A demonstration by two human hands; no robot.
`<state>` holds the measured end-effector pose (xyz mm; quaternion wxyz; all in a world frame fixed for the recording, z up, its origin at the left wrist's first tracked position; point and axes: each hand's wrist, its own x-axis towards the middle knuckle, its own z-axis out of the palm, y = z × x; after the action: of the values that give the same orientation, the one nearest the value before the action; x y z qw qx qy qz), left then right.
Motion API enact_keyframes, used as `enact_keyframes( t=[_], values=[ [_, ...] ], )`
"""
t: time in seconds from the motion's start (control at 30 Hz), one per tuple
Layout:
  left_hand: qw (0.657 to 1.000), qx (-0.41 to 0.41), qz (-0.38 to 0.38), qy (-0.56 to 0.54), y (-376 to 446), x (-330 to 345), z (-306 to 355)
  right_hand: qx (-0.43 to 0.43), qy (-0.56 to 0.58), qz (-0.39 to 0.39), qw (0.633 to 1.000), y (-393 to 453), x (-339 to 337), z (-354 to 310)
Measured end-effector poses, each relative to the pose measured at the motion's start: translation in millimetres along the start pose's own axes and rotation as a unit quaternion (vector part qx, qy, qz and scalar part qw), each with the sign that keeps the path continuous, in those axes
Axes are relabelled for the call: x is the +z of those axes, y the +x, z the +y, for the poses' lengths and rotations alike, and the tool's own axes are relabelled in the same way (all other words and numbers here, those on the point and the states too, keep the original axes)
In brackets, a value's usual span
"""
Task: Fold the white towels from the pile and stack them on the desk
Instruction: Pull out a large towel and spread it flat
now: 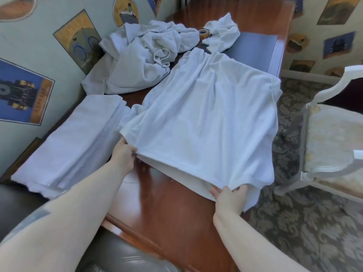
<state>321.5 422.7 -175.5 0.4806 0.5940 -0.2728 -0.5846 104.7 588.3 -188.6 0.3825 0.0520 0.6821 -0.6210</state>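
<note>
A white towel (204,118) lies spread over the middle of the wooden desk (157,203), its right side hanging over the desk's edge. My left hand (123,156) pinches its near left corner and my right hand (228,199) grips its near right corner, lifting the top layer off a lower layer. A stack of folded white towels (74,142) rests at the desk's left. A crumpled pile of white towels (141,57) sits at the back left, with another crumpled towel (222,34) behind.
A roll of tape (203,33) lies between the crumpled towels. A dark desk pad (255,50) covers the far right of the desk. A white chair (330,138) stands on patterned carpet at the right. A dark leather seat (110,256) is below me.
</note>
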Motion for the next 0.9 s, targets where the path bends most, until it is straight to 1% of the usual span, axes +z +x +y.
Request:
enact_keyframes(
  t=[0.1, 0.2, 0.27, 0.33, 0.4, 0.53, 0.57, 0.63, 0.7, 0.8, 0.9],
  values=[
    [0.999, -0.04, 0.001, 0.001, 0, -11, -13, 0.017, 0.005, 0.008, 1.0, -2, 1, 8],
    [0.997, -0.074, -0.005, -0.009, 1, -11, -17, 0.034, 0.002, 0.04, 0.999, -2, 2, 11],
    [0.994, -0.095, 0.04, -0.043, -2, -2, -22, 0.047, 0.014, 0.056, 0.997, -2, 4, 10],
    [0.989, -0.106, 0.088, -0.043, -8, 11, -31, 0.051, 0.033, 0.061, 0.996, -4, 7, 7],
    [0.989, -0.103, 0.1, -0.027, -16, 23, -38, 0.059, 0.061, 0.053, 0.995, -5, 10, 4],
    [0.99, -0.11, 0.083, -0.01, -19, 37, -44, 0.146, 0.068, 0.019, 0.987, 7, 7, -4],
    [0.99, -0.114, 0.084, -0.004, -17, 38, -44, 0.155, 0.061, 0.012, 0.986, 9, 5, -4],
    [0.99, -0.118, 0.081, 0.018, -11, 38, -43, 0.143, 0.054, 0.013, 0.988, 11, 2, -3],
    [0.988, -0.121, 0.092, 0.028, -5, 36, -38, 0.114, 0.015, 0.019, 0.993, 3, 1, -1],
    [0.986, -0.13, 0.105, 0.02, 6, 29, -28, 0.087, -0.039, 0.027, 0.995, -10, -3, 3],
    [0.984, -0.119, 0.13, 0.005, 17, 22, -16, 0.055, -0.076, 0.029, 0.995, -15, -7, 7]
  ],
)
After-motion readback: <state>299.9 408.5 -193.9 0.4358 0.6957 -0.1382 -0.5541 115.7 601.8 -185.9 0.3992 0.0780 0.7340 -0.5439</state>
